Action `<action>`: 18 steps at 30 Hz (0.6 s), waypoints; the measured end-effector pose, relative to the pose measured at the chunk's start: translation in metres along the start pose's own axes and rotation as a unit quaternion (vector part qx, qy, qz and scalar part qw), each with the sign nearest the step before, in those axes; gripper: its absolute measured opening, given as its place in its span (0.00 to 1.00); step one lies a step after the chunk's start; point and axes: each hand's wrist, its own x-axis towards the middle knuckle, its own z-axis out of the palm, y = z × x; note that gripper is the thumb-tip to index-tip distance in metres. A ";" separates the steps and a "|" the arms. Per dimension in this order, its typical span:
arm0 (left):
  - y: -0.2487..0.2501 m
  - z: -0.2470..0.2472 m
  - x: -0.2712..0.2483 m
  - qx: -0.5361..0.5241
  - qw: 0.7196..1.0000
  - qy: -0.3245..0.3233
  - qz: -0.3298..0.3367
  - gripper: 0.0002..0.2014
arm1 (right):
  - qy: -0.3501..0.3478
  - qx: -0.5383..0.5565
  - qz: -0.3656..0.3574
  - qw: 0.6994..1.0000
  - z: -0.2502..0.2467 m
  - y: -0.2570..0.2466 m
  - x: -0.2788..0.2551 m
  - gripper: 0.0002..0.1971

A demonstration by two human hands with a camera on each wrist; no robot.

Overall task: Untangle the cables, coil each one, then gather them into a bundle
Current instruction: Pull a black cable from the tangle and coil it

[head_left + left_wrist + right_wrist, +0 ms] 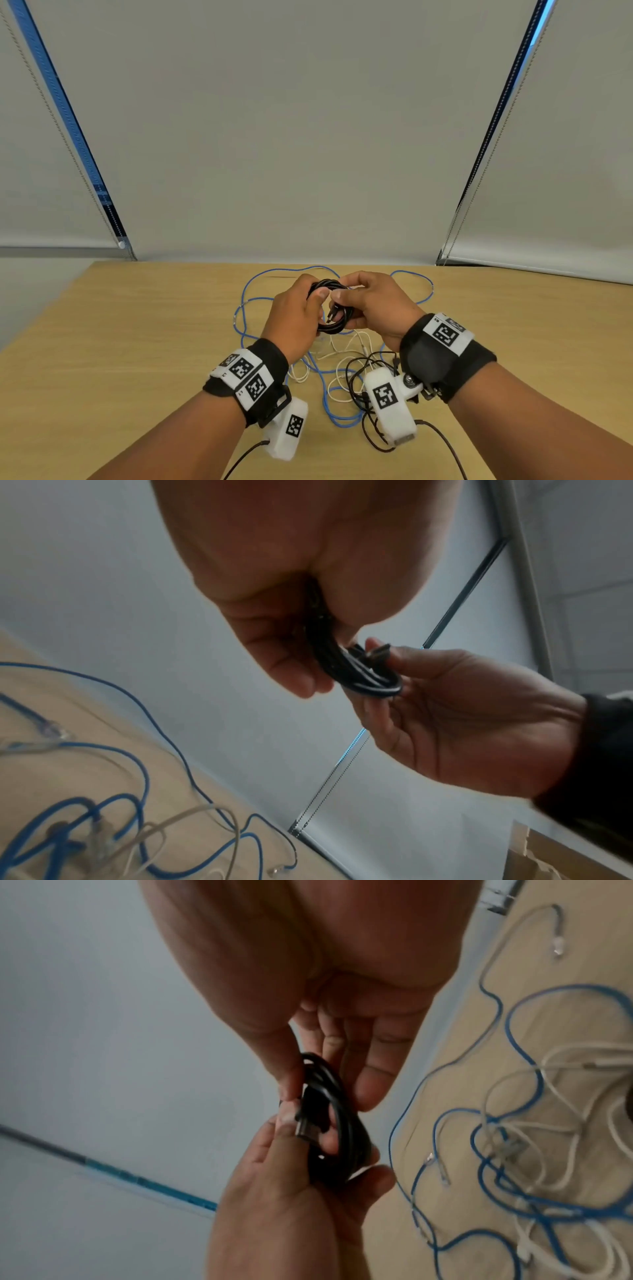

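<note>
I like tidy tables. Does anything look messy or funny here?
Yes. The blue cable and white cable lie tangled in loose loops on the table. Only the black cable looks neat, coiled and held by the left hand and right hand.

Two hands, one black coil (held), one table
</note>
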 end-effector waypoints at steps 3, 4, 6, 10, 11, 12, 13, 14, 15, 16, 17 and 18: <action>-0.001 0.000 -0.003 -0.070 0.997 -0.003 -0.017 0.07 | -0.003 0.107 0.014 0.994 0.001 0.002 0.000 0.08; -0.002 0.000 -0.003 -0.086 0.996 -0.005 -0.022 0.07 | -0.016 0.124 0.020 0.992 0.001 0.002 0.000 0.07; -0.005 -0.003 -0.001 -0.071 0.997 0.015 -0.012 0.06 | -0.034 0.116 0.031 0.992 0.000 0.004 -0.001 0.07; -0.011 -0.008 0.007 -0.008 0.999 0.031 0.011 0.03 | -0.019 -0.007 -0.014 1.000 -0.003 0.006 -0.001 0.09; -0.010 -0.008 0.008 0.008 1.000 0.018 0.014 0.06 | -0.016 -0.044 -0.039 0.998 -0.004 0.005 0.000 0.09; -0.010 -0.009 0.007 0.026 1.000 0.004 0.014 0.10 | -0.018 -0.075 -0.061 0.995 -0.006 0.004 0.001 0.09; -0.010 -0.009 0.007 0.030 0.999 -0.011 0.008 0.12 | -0.025 -0.095 -0.078 0.992 -0.008 0.003 0.002 0.08; -0.008 -0.010 0.007 0.016 1.000 -0.025 -0.004 0.13 | -0.036 -0.101 -0.089 0.990 -0.011 0.003 0.003 0.08; -0.007 -0.011 0.007 -0.020 0.999 -0.039 -0.018 0.13 | -0.051 -0.091 -0.095 0.990 -0.014 0.003 0.003 0.08; -0.006 -0.013 0.007 -0.075 0.995 -0.052 -0.034 0.13 | -0.072 -0.067 -0.098 0.990 -0.017 0.005 0.003 0.07; -0.005 -0.015 0.006 -0.140 0.987 -0.068 -0.050 0.14 | -0.099 -0.030 -0.097 0.990 -0.020 0.007 0.003 0.07; -0.004 -0.016 0.005 -0.206 0.973 -0.088 -0.063 0.13 | -0.130 0.018 -0.095 0.987 -0.023 0.009 0.003 0.07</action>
